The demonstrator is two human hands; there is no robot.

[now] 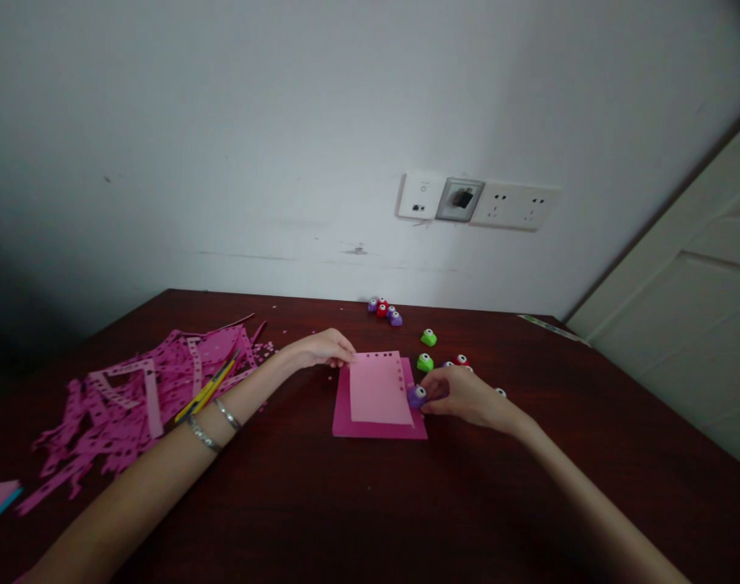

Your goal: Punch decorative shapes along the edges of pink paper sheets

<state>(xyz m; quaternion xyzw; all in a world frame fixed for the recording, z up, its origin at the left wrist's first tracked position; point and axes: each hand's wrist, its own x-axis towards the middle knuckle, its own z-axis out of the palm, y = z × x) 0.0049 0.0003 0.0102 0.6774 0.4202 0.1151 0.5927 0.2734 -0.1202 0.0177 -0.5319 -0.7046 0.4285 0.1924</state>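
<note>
A: Head view, only one. Where's the work?

B: A light pink sheet (pixel 379 393) lies mid-table (pixel 370 495), over a larger dark pink sheet (pixel 376 431). Holes (pixel 388 354) run along its top edge and partway down the right edge.

A: Hands?

B: The left hand (pixel 322 349): fingers narrow, holding the top-left corner. The right hand (pixel 459 396): thumb and fingers round a purple punch (pixel 416 397), at the light sheet's right edge, just below the last hole I can make out.

A: Paper in the slot?

B: Can't tell, too small.

A: Risks?

B: My read: spacing first. A slight tilt or slide of the punch would give an uneven row or overlapping holes. Second, only one corner is held, so a push from the right could swing the sheet. Third, the dark sheet sits close under the punch; if its edge enters the slot too, it'd get cut or jam.

A: Clutter?

B: Two green punches (pixel 425 362) just beyond the right hand, easy to knock with a knuckle. What looks like a yellow cutter (pixel 210 386) lies on pink scraps (pixel 152 397) by the left forearm (pixel 163 474). Blade state unclear; a sideways sweep could drag both.
</note>
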